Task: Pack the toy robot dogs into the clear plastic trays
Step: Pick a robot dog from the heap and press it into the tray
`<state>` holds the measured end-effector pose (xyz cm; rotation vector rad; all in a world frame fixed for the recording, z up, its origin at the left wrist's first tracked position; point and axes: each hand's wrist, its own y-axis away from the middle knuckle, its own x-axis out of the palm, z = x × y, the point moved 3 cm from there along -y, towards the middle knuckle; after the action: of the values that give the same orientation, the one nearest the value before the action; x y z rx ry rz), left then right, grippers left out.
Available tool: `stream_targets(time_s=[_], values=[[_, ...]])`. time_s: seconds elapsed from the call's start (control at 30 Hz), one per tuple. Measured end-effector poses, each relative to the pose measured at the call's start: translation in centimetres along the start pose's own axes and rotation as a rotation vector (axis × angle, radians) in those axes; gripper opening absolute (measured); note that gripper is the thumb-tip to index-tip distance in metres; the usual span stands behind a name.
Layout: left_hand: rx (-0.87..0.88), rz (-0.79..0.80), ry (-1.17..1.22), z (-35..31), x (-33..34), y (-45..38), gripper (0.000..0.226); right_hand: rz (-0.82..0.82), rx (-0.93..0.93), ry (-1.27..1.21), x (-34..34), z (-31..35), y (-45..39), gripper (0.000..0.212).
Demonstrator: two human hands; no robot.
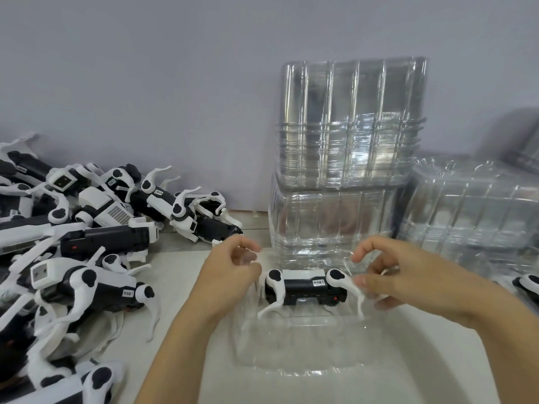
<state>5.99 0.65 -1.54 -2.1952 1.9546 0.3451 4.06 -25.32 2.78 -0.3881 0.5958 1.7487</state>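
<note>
Fingers (248, 249) curled, both hands flanking toy dog (306, 287), tray (291, 345)

A pale table (408, 374) lies under the left hand (227, 275) and the right hand (408, 275). A plain grey wall (145, 83) stands far behind both hands. Thin white sheets (116, 325) lie crumpled on the table, left of the left hand.

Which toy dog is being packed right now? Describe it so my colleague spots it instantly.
Start at the tall stack of clear trays against the wall. Directly in front of it lies one open clear tray, between the left hand and right hand. The dog being packed lies alone at the tray's far end, unlike the tangled pile of dogs on the left.
</note>
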Motion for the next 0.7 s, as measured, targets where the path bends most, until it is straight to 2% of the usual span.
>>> stream_targets(time_s=[0.07, 0.13, 0.23, 0.3, 0.4, 0.7], values=[[0.166, -0.116, -0.258, -1.6, -0.5, 0.1, 0.022, 0.015, 0.005, -0.045, 0.0, -0.3, 0.0, 0.017], [0.387, -0.167, -0.349, -3.7, -0.2, 0.9, 0.023, 0.01, 0.0, -0.059, 0.1, -0.4, -0.2, 0.015], [0.615, 0.024, -0.397, -6.2, 2.7, 2.5, 0.016, 0.019, -0.008, -0.114, 0.4, -0.6, -0.4, 0.009], [0.628, 0.158, -0.532, -6.3, 5.4, 3.3, 0.013, 0.054, -0.01, -0.188, 0.7, -0.7, -0.4, 0.009], [0.618, 0.178, -0.724, -5.8, 7.6, 3.7, 0.01, 0.129, -0.024, -0.287, 0.9, -0.9, -0.3, 0.015], [0.349, 0.059, -0.445, -5.6, 7.3, 3.5, 0.022, 0.237, -0.036, -0.431, 0.7, -1.6, -0.2, 0.011]])
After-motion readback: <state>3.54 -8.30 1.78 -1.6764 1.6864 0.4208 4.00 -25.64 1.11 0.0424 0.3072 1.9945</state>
